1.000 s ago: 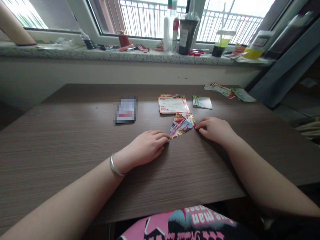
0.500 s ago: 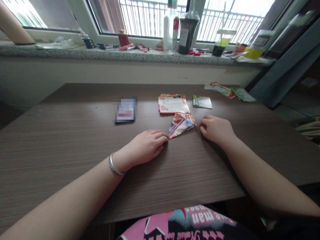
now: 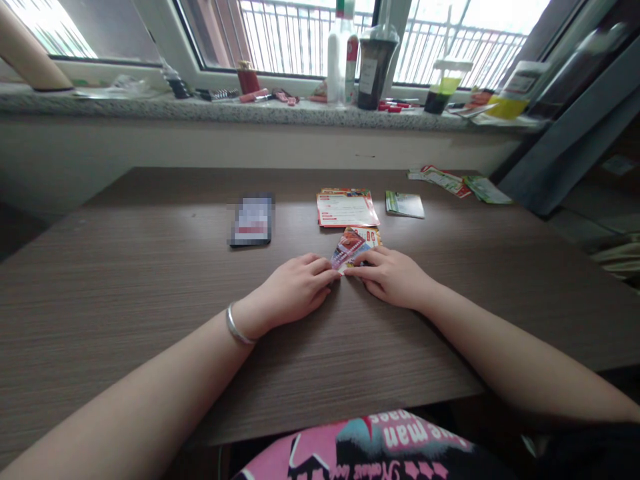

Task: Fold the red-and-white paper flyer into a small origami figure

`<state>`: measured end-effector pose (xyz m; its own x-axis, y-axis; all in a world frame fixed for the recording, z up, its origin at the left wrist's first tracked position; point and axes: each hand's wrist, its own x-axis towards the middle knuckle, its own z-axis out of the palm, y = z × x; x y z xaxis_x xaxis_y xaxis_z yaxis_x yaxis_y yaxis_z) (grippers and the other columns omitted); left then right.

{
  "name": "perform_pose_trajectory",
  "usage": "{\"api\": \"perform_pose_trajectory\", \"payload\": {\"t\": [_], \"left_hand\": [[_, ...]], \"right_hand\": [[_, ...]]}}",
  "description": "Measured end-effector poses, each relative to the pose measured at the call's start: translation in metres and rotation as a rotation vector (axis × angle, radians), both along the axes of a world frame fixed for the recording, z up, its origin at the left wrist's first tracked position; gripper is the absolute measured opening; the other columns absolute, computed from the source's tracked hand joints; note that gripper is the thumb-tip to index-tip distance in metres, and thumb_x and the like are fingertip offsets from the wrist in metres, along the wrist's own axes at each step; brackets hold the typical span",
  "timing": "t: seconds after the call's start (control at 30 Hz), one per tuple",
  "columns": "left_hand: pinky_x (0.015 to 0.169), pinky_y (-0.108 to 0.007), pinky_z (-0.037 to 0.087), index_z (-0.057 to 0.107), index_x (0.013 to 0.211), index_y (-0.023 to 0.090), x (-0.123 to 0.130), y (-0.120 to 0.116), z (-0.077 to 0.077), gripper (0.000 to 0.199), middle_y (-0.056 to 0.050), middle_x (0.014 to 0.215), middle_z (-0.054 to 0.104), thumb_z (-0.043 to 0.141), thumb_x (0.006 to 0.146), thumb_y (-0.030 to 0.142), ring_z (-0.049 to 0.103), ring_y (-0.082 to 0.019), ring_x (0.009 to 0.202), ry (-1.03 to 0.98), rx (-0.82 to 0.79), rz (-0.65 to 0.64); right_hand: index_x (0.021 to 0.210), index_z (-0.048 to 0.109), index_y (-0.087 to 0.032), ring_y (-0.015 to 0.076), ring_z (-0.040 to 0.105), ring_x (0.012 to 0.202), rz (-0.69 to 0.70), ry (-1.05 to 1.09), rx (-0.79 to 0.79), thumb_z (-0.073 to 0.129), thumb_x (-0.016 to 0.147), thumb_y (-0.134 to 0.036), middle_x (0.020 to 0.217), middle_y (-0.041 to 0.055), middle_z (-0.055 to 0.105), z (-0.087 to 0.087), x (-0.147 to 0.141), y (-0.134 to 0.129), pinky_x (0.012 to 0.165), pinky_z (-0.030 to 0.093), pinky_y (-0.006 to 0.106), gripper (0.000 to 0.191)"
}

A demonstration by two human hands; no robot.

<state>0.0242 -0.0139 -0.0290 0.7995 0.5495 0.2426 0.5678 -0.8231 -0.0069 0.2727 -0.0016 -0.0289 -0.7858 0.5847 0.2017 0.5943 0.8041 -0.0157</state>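
Observation:
A colourful printed paper (image 3: 349, 248), folded on a slant, lies on the table in front of me. My left hand (image 3: 301, 288), a silver bangle at its wrist, has its fingers bent together over the paper's near left corner. My right hand (image 3: 393, 275) rests on the paper's right part, fingers stretched out and spread, tips close to the left fingertips. It covers much of that side. Just beyond the paper lies a stack of printed sheets (image 3: 347, 209) with red borders.
Right of the stack sits a pile of small cards (image 3: 405, 205). More leaflets (image 3: 447, 181) lie at the far right. A dark-edged device (image 3: 251, 220), its screen blurred, is on the left. Bottles and a drink cup (image 3: 374, 70) stand on the stone windowsill (image 3: 300, 115).
My right hand has moved left from beside the paper onto it, its fingers opening out from a curl. The paper's right side now looks narrower. My left hand stays nearly in place.

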Motion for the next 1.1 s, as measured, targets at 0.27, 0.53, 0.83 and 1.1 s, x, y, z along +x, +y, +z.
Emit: {"api": "perform_pose_trajectory", "payload": {"t": [0.27, 0.53, 0.83, 1.1], "left_hand": [[0.088, -0.037, 0.052, 0.064, 0.112, 0.018, -0.003, -0.002, 0.008, 0.028, -0.009, 0.106, 0.065, 0.042, 0.095, 0.021, 0.061, -0.022, 0.099, 0.049, -0.035, 0.015], [0.089, -0.034, 0.053, 0.068, 0.107, 0.020, -0.010, -0.001, 0.021, 0.026, -0.006, 0.111, 0.069, 0.046, 0.094, 0.020, 0.064, -0.019, 0.099, 0.074, -0.130, 0.009], [0.094, -0.036, 0.051, 0.071, 0.106, 0.022, -0.019, 0.000, 0.025, 0.030, -0.004, 0.116, 0.069, 0.050, 0.086, 0.015, 0.065, -0.020, 0.104, 0.114, -0.191, 0.008], [0.092, -0.034, 0.052, 0.070, 0.101, 0.022, -0.024, 0.007, 0.016, 0.025, -0.004, 0.113, 0.069, 0.049, 0.089, 0.016, 0.064, -0.019, 0.101, 0.057, -0.208, 0.008]], "right_hand": [[0.129, 0.061, -0.031, 0.0225, 0.055, 0.104, -0.047, -0.017, -0.017, 0.048, 0.092, -0.020, 0.120, 0.0064, 0.063, 0.001, 0.001, -0.002, 0.088, 0.046, 0.037, 0.041], [0.128, 0.062, -0.032, 0.0228, 0.054, 0.105, -0.063, -0.009, -0.026, 0.049, 0.091, -0.019, 0.122, 0.0052, 0.063, 0.000, 0.002, -0.002, 0.088, 0.046, 0.037, 0.042], [0.126, 0.063, -0.033, 0.0221, 0.055, 0.102, -0.081, 0.000, -0.014, 0.051, 0.090, -0.018, 0.122, 0.0053, 0.063, -0.002, 0.003, -0.003, 0.086, 0.046, 0.036, 0.041], [0.124, 0.065, -0.030, 0.0227, 0.056, 0.099, -0.064, 0.007, 0.012, 0.052, 0.089, -0.019, 0.117, 0.0067, 0.064, -0.004, 0.005, -0.002, 0.082, 0.046, 0.035, 0.039]]}}
